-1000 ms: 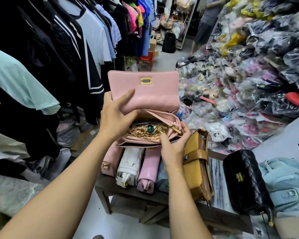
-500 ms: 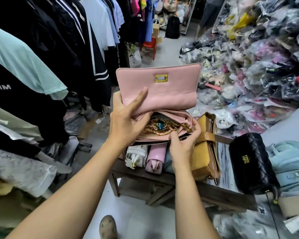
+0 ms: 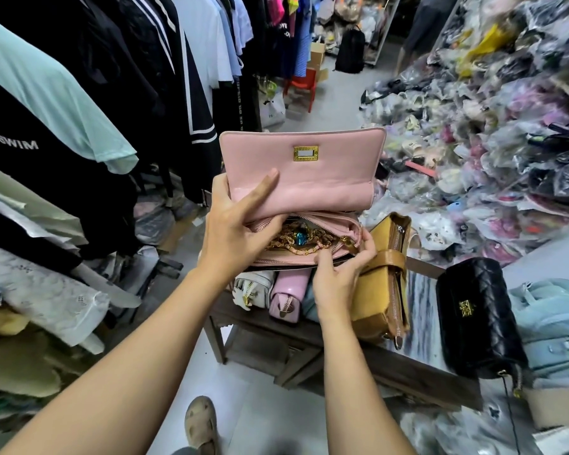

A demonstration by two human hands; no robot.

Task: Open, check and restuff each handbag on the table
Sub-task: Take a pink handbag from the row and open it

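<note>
I hold a pink handbag point(image 3: 312, 178) above the table with its flap raised, a gold clasp plate on the flap. My left hand point(image 3: 240, 224) grips the bag's left side, thumb pressed on the flap. At the right end of the zipped pocket, my right hand point(image 3: 345, 270) pinches the zipper pull and the front wall. Inside the pocket lies a gold chain point(image 3: 296, 239) with a blue-green stone. Below stand a white bag point(image 3: 253, 287), a small pink bag point(image 3: 289, 295), a mustard bag point(image 3: 385, 284) and a black quilted bag point(image 3: 477, 316).
The bags stand on a dark wooden table point(image 3: 418, 376). A light blue bag point(image 3: 552, 323) lies at the right. Hanging clothes point(image 3: 96, 93) fill the left; a heap of plastic-wrapped goods point(image 3: 506, 126) rises at the right. My shoe point(image 3: 201, 425) is on the floor.
The view has tilted down and closed in, so the bag and hands appear larger. My right hand has shifted right along the pocket opening, which looks narrower; my left hand keeps its grip.
</note>
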